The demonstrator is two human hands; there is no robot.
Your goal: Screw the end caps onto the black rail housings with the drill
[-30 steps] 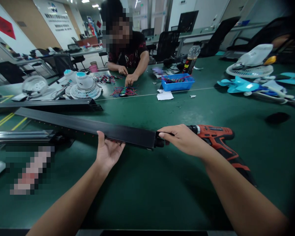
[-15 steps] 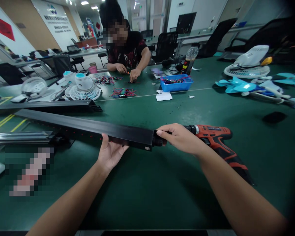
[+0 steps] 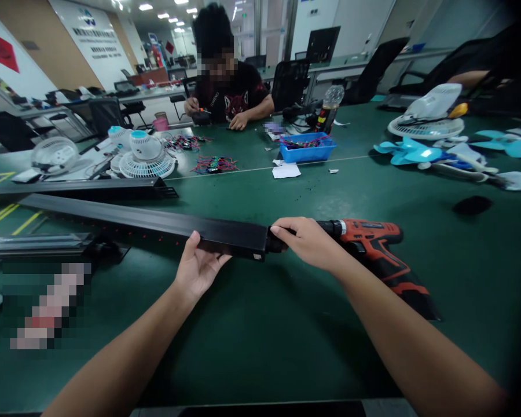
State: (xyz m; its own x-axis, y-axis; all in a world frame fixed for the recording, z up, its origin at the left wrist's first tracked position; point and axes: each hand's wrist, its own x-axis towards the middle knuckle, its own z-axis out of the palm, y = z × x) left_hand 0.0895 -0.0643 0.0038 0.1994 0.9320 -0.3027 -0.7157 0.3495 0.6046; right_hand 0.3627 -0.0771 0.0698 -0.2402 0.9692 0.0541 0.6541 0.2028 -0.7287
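Observation:
A long black square tube [image 3: 156, 223] slants across the table from the far left, its near end raised in my hands. My left hand [image 3: 198, 267] cups the tube from below near that end, thumb against its side. At the tube's end, the fingers of my right hand [image 3: 304, 240] are wrapped round a dark end piece [image 3: 275, 240], which they partly hide. Just beyond my right hand lies an orange and black cordless drill [image 3: 373, 231], its chuck pointing left toward the fingers. A small white label [image 3: 257, 256] sits on the tube's side.
Another black profile [image 3: 125, 188] lies behind the tube, and a shiny one [image 3: 39, 246] at left. White fan parts [image 3: 145, 153], wire bundles [image 3: 215, 164] and a blue bin [image 3: 308, 149] stand further back. Turquoise fan blades [image 3: 408, 152] lie at right. A person [image 3: 230, 87] sits opposite.
The view has shifted slightly. My hands keep their hold on the tube and its end piece. The person opposite has straightened up and raised one hand.

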